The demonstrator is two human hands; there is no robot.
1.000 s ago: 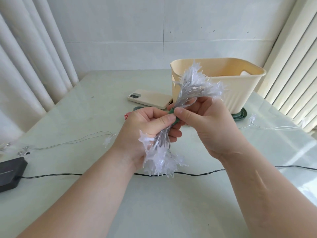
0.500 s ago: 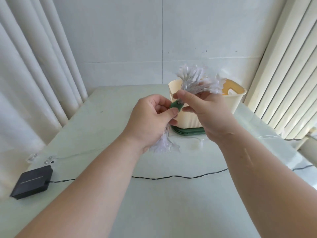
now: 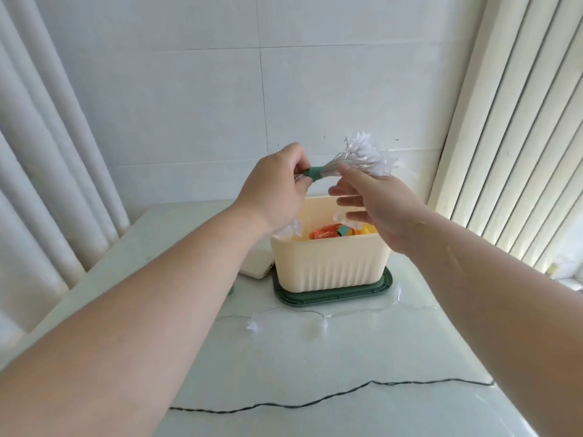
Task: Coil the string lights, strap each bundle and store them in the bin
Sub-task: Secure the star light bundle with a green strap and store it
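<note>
One spiky strapped bundle (image 3: 366,156) is in the left hand (image 3: 274,187).

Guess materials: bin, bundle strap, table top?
Bin: cream plastic, matte, ribbed moulded walls.
Strap round the bundle: green, soft-looking, probably fabric or hook-and-loop; wraps snugly.
Table: pale glossy slab, faint streaks and reflections; stone or glass, cannot tell.

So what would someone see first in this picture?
The fluffy white bundle of lights, held up over the cream bin at the middle of the table. The left hand pinches it by its green strap, and the right hand touches it with fingers spread. An orange coil lies in the bin.
</note>
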